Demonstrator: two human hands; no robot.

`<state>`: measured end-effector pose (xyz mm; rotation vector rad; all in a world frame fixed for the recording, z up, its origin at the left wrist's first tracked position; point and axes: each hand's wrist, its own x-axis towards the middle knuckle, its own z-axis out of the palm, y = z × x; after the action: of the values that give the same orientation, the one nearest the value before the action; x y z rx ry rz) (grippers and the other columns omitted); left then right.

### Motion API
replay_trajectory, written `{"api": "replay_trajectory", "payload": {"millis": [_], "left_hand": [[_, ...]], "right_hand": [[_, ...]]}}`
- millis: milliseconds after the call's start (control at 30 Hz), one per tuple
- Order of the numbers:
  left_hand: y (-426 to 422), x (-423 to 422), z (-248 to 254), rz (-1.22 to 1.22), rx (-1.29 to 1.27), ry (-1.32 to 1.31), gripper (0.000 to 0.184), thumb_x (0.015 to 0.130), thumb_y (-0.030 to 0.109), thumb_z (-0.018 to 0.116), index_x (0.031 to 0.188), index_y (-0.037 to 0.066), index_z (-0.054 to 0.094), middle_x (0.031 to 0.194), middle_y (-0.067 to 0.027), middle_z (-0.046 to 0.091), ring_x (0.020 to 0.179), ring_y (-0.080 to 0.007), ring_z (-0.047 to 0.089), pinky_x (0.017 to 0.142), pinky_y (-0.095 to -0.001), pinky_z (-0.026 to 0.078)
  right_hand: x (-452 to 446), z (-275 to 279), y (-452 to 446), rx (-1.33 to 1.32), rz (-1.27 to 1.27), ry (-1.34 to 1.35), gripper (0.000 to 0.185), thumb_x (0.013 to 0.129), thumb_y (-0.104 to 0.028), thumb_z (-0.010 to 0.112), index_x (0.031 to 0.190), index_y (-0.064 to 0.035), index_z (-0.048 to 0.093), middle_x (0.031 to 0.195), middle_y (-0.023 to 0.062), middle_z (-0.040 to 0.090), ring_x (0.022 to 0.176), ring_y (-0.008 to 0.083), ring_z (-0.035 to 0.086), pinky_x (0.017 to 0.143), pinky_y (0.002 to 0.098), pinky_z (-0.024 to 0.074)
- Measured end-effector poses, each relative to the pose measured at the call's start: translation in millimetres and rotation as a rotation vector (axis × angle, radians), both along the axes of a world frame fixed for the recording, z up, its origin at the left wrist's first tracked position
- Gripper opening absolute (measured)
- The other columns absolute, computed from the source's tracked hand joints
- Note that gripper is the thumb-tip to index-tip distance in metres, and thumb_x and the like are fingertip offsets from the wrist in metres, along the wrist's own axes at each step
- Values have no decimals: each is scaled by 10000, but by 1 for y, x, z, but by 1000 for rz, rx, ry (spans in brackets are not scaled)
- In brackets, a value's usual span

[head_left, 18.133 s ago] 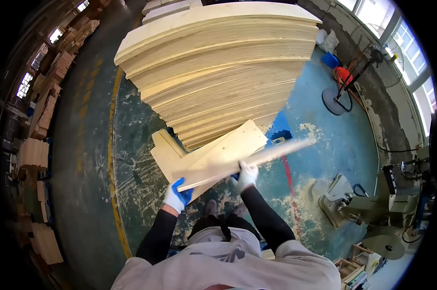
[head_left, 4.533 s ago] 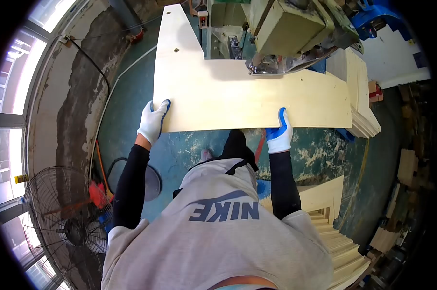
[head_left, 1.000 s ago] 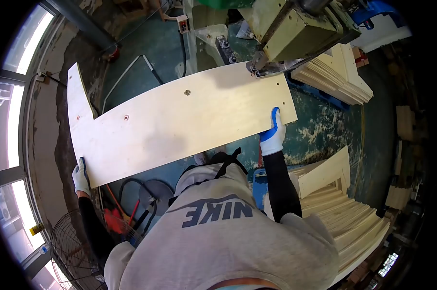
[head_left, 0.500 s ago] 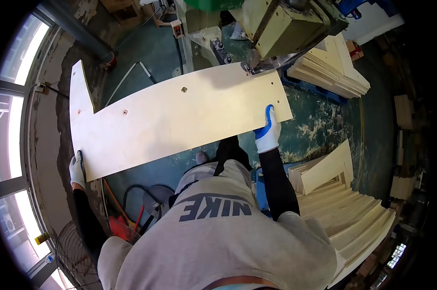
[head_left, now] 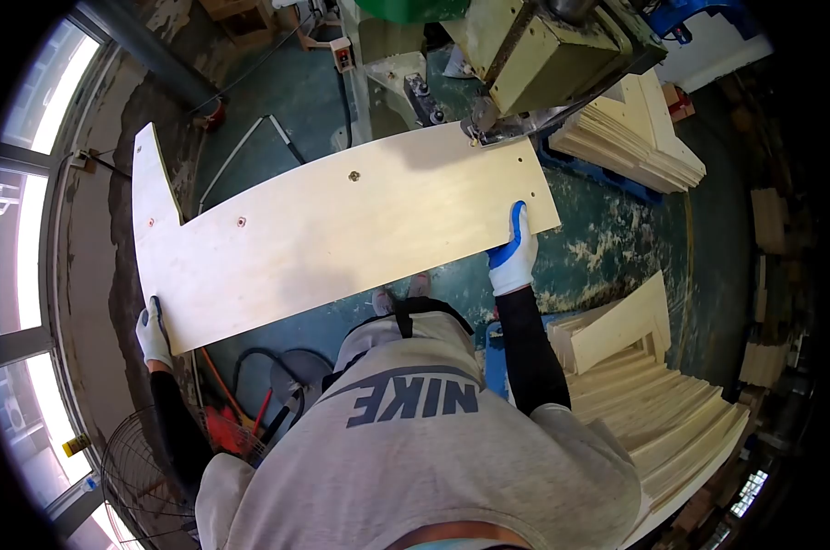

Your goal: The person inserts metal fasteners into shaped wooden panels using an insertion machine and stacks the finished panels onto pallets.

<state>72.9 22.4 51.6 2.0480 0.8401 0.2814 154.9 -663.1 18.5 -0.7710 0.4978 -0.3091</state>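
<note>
A large pale plywood panel (head_left: 332, 234), with an upright arm at its left end, spans the space in front of me. Small holes and a few metal inserts dot its face. My left hand (head_left: 154, 332), in a white and blue work glove, grips the panel's lower left corner. At the near edge on the right, my right hand (head_left: 514, 249) is closed on the panel, its blue-coated thumb on top and the other fingers hidden beneath. The far right edge of the panel lies under the head of a green machine (head_left: 562, 60).
Stacked plywood pieces (head_left: 621, 137) stand behind on the right, on a blue pallet. Another plywood stack (head_left: 672, 412) rises close by my right side. A wire fan guard (head_left: 144, 467) and hoses lie at lower left. A dark pipe (head_left: 163, 60) runs along the wall.
The panel has shifted slightly toward me and a little to the right, with both hands still holding it. My feet now show more below its near edge.
</note>
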Motion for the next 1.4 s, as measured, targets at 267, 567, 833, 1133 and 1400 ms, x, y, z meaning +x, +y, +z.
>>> {"api": "replay_trajectory", "payload": {"millis": [267,567,833,1133,1400], "left_hand": [[-9,-2,-6,26,-41,-53,371,997,362,621,746,89,596,656,91,389,585,-39,322,524,-253,254],[-4,7,5,-3,-57,-21,362,993,385,629,766,104,604,669,109,394,597,-27,331,532,-235,266],[-1,4,2,30,-65,-36,361,993,376,633,750,112,596,661,112,375,590,-27,316,528,-241,244],[-1,3,2,35,-82,-28,342,994,370,633,797,91,641,686,107,426,610,-27,364,538,-232,292],[2,16,7,15,-83,-36,344,991,372,637,788,95,633,688,107,414,610,-30,349,535,-238,282]], "right_hand": [[-1,1,4,-35,-67,24,477,1003,-238,608,1394,-4,470,1329,89,572,1206,190,590,961,364,528],[5,-1,11,-70,-144,-3,456,1018,-231,580,1402,-11,472,1343,84,579,1233,193,573,1011,353,489],[2,-4,6,-85,-96,8,457,1021,-243,576,1412,-30,471,1340,75,584,1199,192,597,969,357,517],[3,7,11,-58,-124,2,464,1002,-214,607,1380,23,478,1302,96,575,1163,195,602,953,341,520],[1,-3,11,-43,-146,-4,471,1003,-194,605,1394,28,467,1328,106,564,1201,195,582,984,341,507]]}}
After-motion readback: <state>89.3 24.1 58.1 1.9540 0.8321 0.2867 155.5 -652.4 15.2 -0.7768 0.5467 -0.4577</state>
